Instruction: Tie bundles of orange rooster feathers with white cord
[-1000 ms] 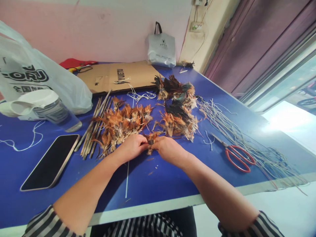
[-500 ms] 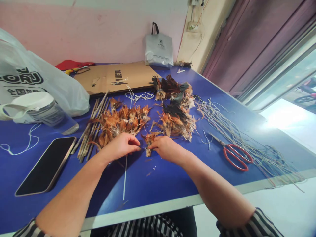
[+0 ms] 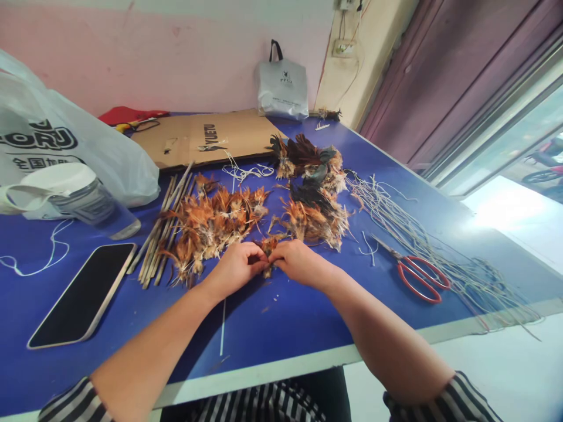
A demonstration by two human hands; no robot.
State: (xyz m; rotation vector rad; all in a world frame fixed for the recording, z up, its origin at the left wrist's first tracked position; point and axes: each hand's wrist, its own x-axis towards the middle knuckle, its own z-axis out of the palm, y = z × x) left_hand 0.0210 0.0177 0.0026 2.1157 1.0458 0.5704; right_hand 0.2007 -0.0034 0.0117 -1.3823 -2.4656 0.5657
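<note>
My left hand (image 3: 235, 268) and my right hand (image 3: 297, 262) meet over a small bundle of orange-brown feathers (image 3: 267, 246) on the blue table (image 3: 308, 316), fingers of both pinched on it. A thin white string (image 3: 223, 325) runs from under my left hand toward the table's near edge. Just beyond my hands lie two heaps of feather bundles: an orange one (image 3: 215, 220) on the left and a darker one (image 3: 314, 193) on the right. Several thin sticks (image 3: 165, 228) lie left of the orange heap.
Red-handled scissors (image 3: 417, 272) lie to the right among cut strings (image 3: 440, 246). A black phone (image 3: 83, 293) lies at left, with a jar (image 3: 83, 196) and a white plastic bag (image 3: 65, 140) behind it. Flattened cardboard (image 3: 206, 138) and a grey bag (image 3: 282, 85) sit at the back.
My left hand had drawn away to the left half a second ago; it has come back against my right hand at the feather bundle. The right hand barely moved.
</note>
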